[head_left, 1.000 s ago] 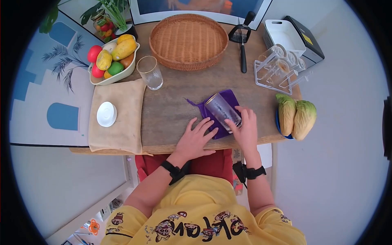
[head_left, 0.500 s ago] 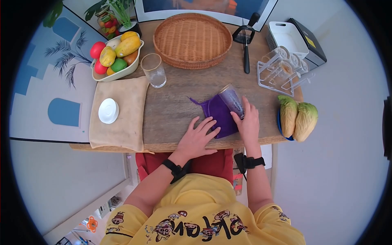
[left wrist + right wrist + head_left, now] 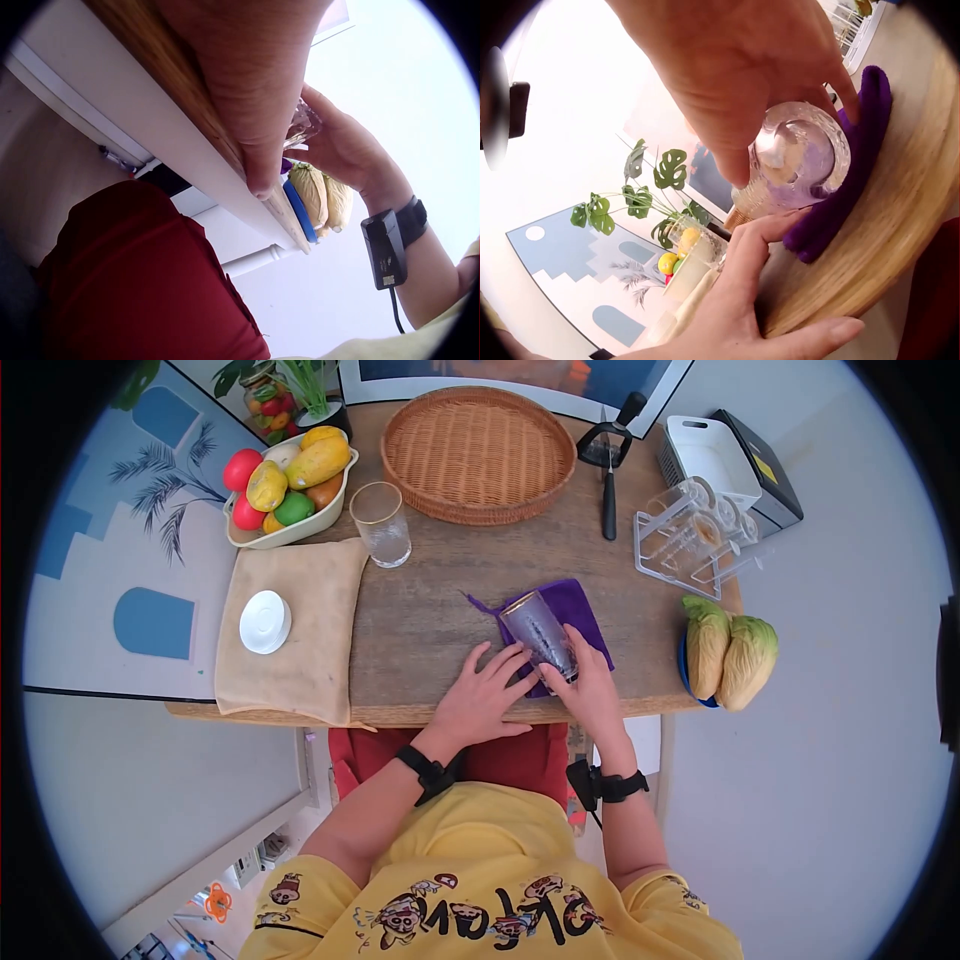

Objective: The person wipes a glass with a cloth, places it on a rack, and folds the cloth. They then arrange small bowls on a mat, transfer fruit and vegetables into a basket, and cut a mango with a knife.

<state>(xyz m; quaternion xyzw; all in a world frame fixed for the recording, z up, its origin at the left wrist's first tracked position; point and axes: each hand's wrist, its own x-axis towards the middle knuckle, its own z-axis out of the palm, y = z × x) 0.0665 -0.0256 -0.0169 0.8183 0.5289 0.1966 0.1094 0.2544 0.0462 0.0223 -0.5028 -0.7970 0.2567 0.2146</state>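
Note:
In the head view a clear drinking glass [image 3: 538, 630] with a gold rim lies tilted over a purple cloth [image 3: 580, 610] that has a thin cord at one corner. My right hand [image 3: 588, 685] grips the glass near its base, thumb on one side and fingers on the other. The right wrist view looks onto the thick round base of the glass [image 3: 799, 154], with the purple cloth [image 3: 866, 135] under it. My left hand [image 3: 478, 700] has its fingers spread at the cloth's left edge, the fingertips right beside the glass.
A second gold-rimmed glass [image 3: 382, 530] stands left of a round wicker tray [image 3: 478, 455]. Beyond them are a fruit basket [image 3: 300, 525], a beige cloth [image 3: 300, 660] with a white dish [image 3: 265, 622], a knife [image 3: 609, 505], a cup rack [image 3: 680, 580] and cabbages [image 3: 750, 660].
My right hand first rolled the glass rightward to the cloth's right side, then brought it back left beside my left fingertips. The left hand has stayed in place on the cloth's edge.

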